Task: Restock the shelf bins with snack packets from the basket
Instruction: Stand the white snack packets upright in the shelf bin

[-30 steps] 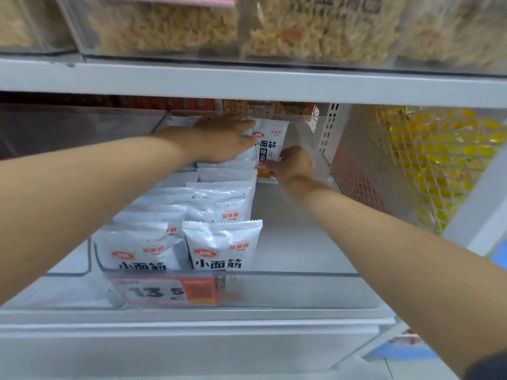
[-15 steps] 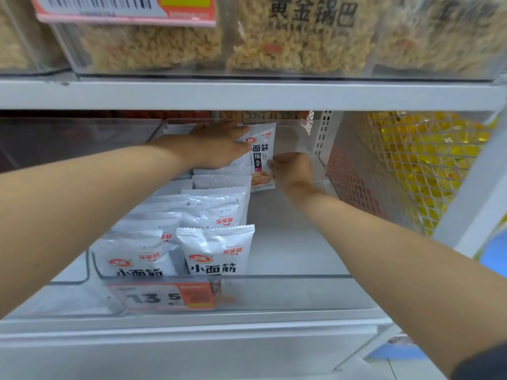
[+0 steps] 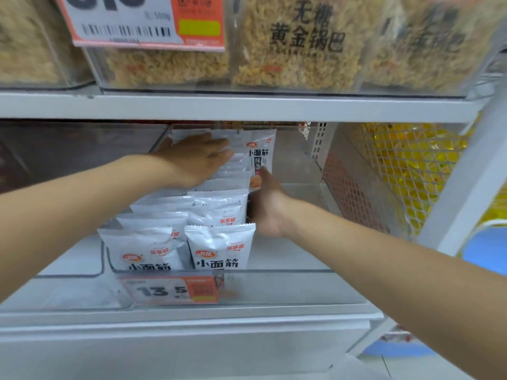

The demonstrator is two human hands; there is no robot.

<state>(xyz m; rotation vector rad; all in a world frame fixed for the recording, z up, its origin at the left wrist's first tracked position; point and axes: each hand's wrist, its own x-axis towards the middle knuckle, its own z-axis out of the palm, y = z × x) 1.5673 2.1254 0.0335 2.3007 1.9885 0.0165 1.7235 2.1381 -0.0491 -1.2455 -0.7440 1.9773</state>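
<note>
A clear shelf bin [image 3: 288, 286] holds two rows of white snack packets [image 3: 219, 250] standing one behind the other. My left hand [image 3: 194, 157] lies flat with fingers spread on the tops of the rear packets. One upright packet [image 3: 260, 152] stands at the back of the right row. My right hand [image 3: 267, 204] is at the right side of the rows, a finger touching the lower edge of that rear packet; it grips nothing that I can see. The basket is out of sight.
An orange price tag [image 3: 170, 290] hangs on the bin's front. The right half of the bin floor [image 3: 301, 193] is bare. A white shelf board [image 3: 247, 108] above carries clear bins of yellow puffed snacks [image 3: 296, 64]. A white mesh divider [image 3: 384, 171] with yellow packets stands right.
The view has tilted upward. My right hand has let go of the rear packet and slid toward me along the right row. My left hand has flattened over the rear packets.
</note>
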